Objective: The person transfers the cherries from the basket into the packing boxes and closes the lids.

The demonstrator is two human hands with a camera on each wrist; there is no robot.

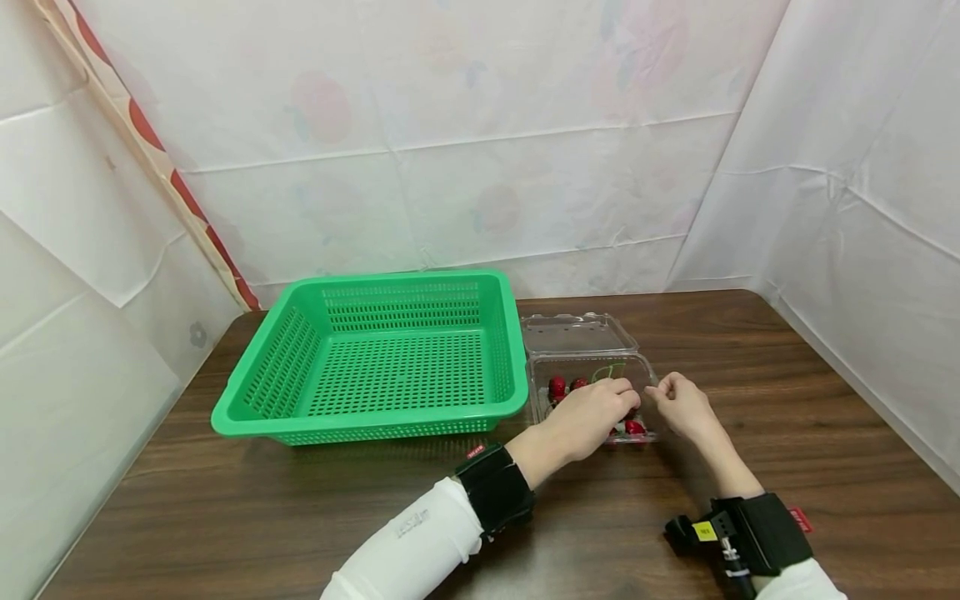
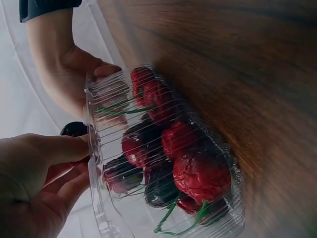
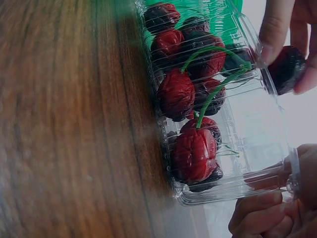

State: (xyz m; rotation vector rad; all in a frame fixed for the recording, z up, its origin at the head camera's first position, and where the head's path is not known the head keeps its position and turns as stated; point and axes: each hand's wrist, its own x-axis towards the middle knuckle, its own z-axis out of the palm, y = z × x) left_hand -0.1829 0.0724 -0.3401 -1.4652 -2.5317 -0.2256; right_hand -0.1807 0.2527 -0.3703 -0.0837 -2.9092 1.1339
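A clear plastic clamshell box (image 1: 536, 387) holds several wrinkled red and dark cherries (image 3: 177, 94), some with green stems. My left hand (image 1: 600, 408) reaches over its near side. Between its thumb and fingers it pinches a dark cherry (image 3: 286, 69), at the height of the box rim. At the box's right side, my right hand (image 1: 681, 404) grips the rim with thumb and curled fingers, as the right wrist view shows too. The hinged lid (image 1: 573, 335) lies folded back behind the box. In the head view, my left hand hides part of the cherries.
A green plastic basket (image 1: 367, 414) with slotted walls stands just left of the box, its rim close to the box's edge. Both sit on a dark wooden table (image 1: 345, 517). White curtains (image 1: 450, 158) hang behind and at both sides.
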